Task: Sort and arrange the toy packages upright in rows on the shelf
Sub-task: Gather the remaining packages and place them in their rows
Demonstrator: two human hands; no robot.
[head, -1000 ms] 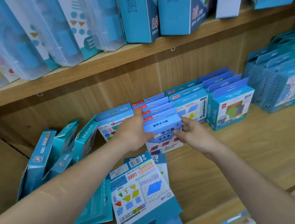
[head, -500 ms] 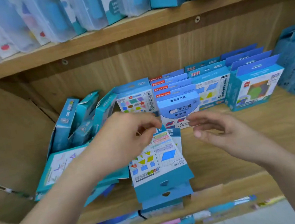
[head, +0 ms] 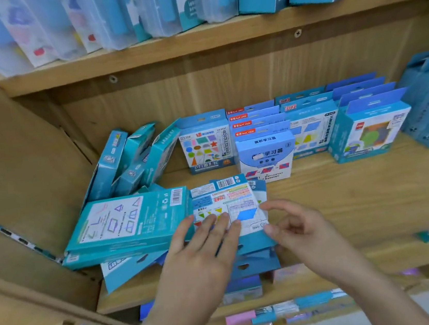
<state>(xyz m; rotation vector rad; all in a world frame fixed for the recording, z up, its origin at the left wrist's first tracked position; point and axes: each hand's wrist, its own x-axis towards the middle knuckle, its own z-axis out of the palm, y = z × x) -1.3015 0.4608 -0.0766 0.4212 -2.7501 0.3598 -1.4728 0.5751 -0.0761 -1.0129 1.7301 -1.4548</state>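
While the pack (head: pixel 242 199) lies flat at the shelf (head: pixel 361 198) front, I rest my left hand (head: pixel 203 255) on it, grip flat open; right hand (head: pixel 306 234) just beside, grip loosely curled, empty.

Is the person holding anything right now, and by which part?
Nothing gripped: left hand rests flat on top of the lying package; right hand open by its right edge.

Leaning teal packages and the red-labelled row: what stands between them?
In the head view, one upright package printed with coloured shapes stands between them.
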